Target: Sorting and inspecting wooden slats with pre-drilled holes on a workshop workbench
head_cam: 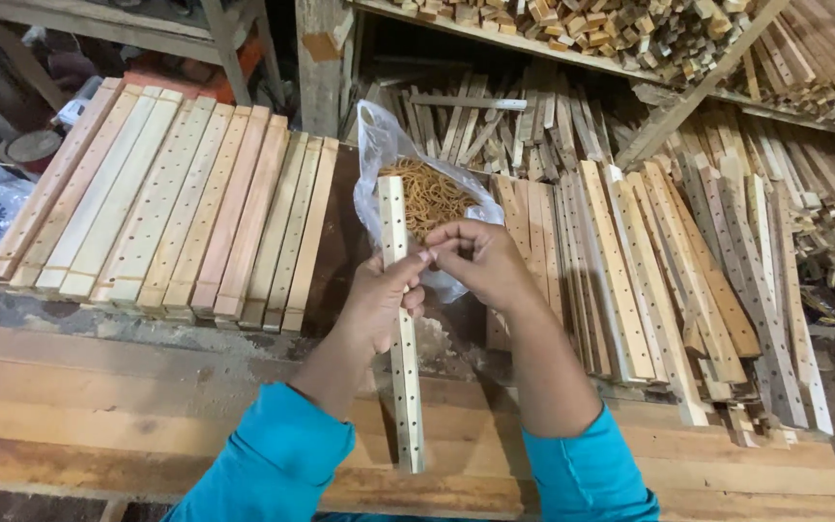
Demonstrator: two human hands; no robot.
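The left hand (pixel 379 300) is closed around a drilled wooden strip (pixel 400 329), held upright. At its two o'clock the right hand (pixel 480 261) pinches something small at the strip's edge, perhaps a rubber band. Behind, at twelve o'clock, a plastic bag (pixel 417 184) of bands gapes; a nudge could spill it, and a loose grip might drop the strip.
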